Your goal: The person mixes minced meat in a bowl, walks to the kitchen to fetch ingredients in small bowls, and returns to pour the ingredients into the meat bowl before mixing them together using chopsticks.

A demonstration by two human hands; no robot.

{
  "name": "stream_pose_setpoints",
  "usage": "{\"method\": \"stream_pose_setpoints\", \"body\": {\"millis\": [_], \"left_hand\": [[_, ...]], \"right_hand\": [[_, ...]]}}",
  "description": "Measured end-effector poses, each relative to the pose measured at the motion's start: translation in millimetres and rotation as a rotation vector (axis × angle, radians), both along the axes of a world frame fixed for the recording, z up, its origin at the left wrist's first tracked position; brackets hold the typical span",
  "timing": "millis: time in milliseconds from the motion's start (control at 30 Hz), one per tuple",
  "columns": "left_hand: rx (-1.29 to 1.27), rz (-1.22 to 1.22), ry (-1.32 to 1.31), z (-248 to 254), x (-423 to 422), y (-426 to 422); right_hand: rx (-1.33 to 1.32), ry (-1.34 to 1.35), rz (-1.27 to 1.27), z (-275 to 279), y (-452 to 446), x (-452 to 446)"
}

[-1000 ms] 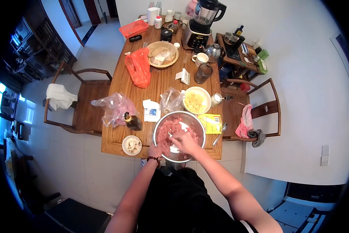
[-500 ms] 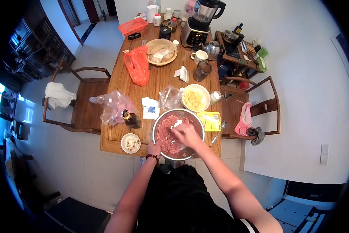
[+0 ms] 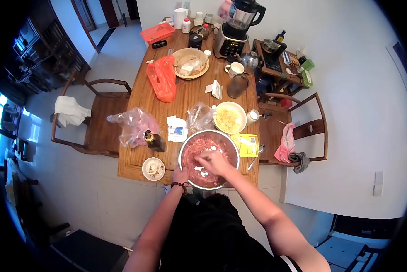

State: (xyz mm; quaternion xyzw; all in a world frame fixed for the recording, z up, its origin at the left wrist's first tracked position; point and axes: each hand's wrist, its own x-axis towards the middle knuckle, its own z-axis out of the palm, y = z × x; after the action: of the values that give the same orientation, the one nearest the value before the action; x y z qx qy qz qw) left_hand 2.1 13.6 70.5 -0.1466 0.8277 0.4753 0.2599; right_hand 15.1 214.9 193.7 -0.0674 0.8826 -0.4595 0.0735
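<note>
A steel mixing bowl (image 3: 234, 156) stands at the table's near edge with pink minced meat (image 3: 195, 148) in it. White lumps (image 3: 204, 173) lie on the meat, some below my right hand and some above it. My left hand (image 3: 181, 174) holds the bowl's left rim, its fingers partly hidden against the side. Inside the bowl, my right hand (image 3: 211, 162) is over the meat with its fingers curled together; whatever they hold is hidden. Left of the bowl sits a small dish (image 3: 153, 169) with pale and brown bits.
Close around the bowl are a dark bottle (image 3: 155, 142), a white packet (image 3: 176, 128), a clear plastic bag (image 3: 200, 117), a bowl of yellow food (image 3: 230, 117), a yellow packet (image 3: 246, 145) and a spoon (image 3: 252, 163). A blender (image 3: 233, 41) stands at the back.
My right hand has moved slightly left and down in the bowl. More white lumps now show scattered on the meat. My left hand stays at the rim; the view has shifted slightly.
</note>
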Motion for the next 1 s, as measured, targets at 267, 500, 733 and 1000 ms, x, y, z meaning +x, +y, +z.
{"method": "stream_pose_setpoints", "body": {"millis": [267, 500, 733, 1000], "left_hand": [[0.100, 0.110, -0.051, -12.1, 3.5, 1.9], [0.186, 0.124, -0.051, -20.7, 6.0, 4.5], [0.202, 0.117, -0.018, -30.4, 8.0, 4.3], [0.190, 0.122, 0.029, -37.2, 4.8, 4.7]], "right_hand": [[0.210, 0.166, -0.298, -1.4, 57.9, 33.4], [0.030, 0.211, -0.016, -8.8, -5.9, 3.3], [0.241, 0.060, -0.451, 12.3, 63.1, 11.7], [-0.056, 0.223, -0.087, -6.5, 6.9, 21.3]]}}
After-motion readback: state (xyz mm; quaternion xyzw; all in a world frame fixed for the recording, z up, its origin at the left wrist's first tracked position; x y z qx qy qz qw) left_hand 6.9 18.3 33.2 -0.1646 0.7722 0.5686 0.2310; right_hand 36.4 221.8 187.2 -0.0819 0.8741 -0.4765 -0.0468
